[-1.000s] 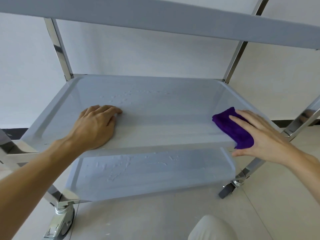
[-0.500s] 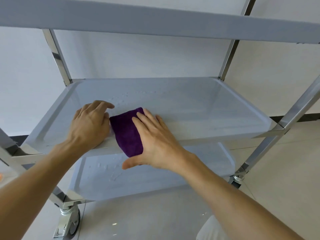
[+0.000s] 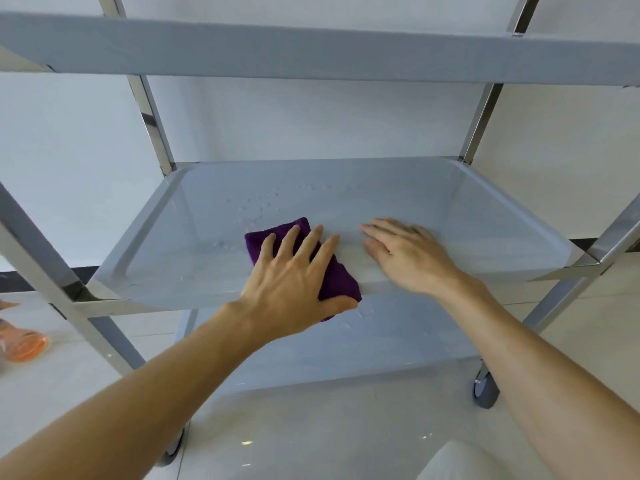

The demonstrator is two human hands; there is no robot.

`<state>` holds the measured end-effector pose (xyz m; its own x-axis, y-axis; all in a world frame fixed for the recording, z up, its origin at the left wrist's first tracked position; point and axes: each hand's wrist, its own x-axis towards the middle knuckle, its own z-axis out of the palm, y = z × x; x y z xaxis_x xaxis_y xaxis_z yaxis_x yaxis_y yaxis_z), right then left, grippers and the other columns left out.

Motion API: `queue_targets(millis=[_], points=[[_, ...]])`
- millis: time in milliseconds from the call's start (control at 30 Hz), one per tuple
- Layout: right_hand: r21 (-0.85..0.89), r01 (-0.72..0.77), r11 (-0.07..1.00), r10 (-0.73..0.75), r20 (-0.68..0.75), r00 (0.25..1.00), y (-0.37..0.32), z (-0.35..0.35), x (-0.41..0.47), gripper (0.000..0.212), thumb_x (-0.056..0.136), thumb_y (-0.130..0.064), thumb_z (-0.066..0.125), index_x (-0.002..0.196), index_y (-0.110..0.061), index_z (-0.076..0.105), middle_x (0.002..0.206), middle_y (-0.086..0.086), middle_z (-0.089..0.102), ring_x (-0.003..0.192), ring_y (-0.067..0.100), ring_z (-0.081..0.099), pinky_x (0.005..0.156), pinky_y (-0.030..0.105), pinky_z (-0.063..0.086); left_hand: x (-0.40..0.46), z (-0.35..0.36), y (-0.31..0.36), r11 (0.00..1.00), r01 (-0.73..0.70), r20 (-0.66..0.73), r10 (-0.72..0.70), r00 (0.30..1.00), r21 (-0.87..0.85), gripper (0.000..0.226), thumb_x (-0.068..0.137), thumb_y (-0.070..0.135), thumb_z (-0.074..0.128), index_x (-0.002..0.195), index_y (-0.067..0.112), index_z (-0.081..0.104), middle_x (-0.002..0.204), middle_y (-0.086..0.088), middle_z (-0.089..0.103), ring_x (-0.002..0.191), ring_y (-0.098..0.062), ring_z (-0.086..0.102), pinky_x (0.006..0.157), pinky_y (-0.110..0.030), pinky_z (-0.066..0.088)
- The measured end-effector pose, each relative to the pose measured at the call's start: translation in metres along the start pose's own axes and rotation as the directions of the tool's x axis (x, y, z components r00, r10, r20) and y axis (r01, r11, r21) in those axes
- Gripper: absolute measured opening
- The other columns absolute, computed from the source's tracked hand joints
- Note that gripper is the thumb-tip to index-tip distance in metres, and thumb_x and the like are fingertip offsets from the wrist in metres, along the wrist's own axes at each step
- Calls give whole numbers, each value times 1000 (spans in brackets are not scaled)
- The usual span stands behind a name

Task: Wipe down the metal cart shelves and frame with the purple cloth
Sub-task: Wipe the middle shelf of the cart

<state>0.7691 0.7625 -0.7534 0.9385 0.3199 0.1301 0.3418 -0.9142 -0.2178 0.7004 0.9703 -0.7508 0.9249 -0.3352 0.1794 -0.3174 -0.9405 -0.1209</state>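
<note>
One purple cloth (image 3: 332,271) under the left hand's fingers (image 3: 294,242), two hands, left hand (image 3: 294,289) and right hand (image 3: 408,258), three cart shelves, two caster wheels, one orange object (image 3: 20,341) far left of the fingers

Both forearms are bare, sleeveless; a pale trouser knee (image 3: 460,462) shows below.

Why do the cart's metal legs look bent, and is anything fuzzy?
Head view: the wide-angle lens splays the metal posts outward; the right hand looks slightly smeared, the left hand on the purple cloth sharper; floor shows small glints.
</note>
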Motion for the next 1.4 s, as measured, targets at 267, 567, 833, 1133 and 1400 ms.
queue_targets(millis=[267, 567, 833, 1133, 1400], points=[[8, 2, 1000, -2, -12, 1000, 9, -3, 1, 44, 105, -43, 33, 148, -37, 39, 160, -13, 30, 149, 9, 23, 121, 40, 19, -44, 0, -100, 992, -40, 57, 48, 997, -123, 115, 68, 86, 49, 156, 32, 0, 164, 8, -3, 150, -15, 5, 119, -34, 10], [10, -11, 1000, 11, -28, 1000, 8, 5, 3, 45, 105, -41, 32, 148, -35, 38, 160, -13, 28, 149, 11, 22, 119, 39, 16, -60, -10, -120, 976, 179, 176, -156, 972, -123, 115, 56, 98, 40, 150, 48, -5, 163, 0, 7, 148, -27, 5, 120, -44, 5], [8, -18, 1000, 18, -13, 1000, 13, 3, 0, 45, 104, -43, 31, 148, -37, 37, 160, -16, 27, 149, 8, 21, 119, 36, 16, -5, -1, -39, 989, -1, 103, 16, 995, -150, 114, 63, 88, 55, 152, 39, 3, 162, -5, 11, 147, -34, 7, 119, -49, 8], [-24, 7, 1000, -8, -34, 999, 17, 4, -10, 48, 101, -45, 29, 147, -37, 40, 159, -15, 31, 148, 9, 25, 119, 39, 21, -83, -16, -143, 976, 218, 296, -207, 932, -3, 116, 59, 97, 38, 144, 51, -25, 164, 2, -9, 151, -24, -7, 119, -40, -2], [-49, -7, 999, 7, 3, 1000, 13, 4, -12, 48, 102, -43, 29, 149, -36, 34, 161, -15, 25, 150, 11, 22, 119, 40, 20, -66, -7, -139, 810, 573, 294, -522, 801, -124, 107, 68, 91, -4, 156, 30, -4, 165, -2, -1, 151, -27, -7, 122, -47, -2]])
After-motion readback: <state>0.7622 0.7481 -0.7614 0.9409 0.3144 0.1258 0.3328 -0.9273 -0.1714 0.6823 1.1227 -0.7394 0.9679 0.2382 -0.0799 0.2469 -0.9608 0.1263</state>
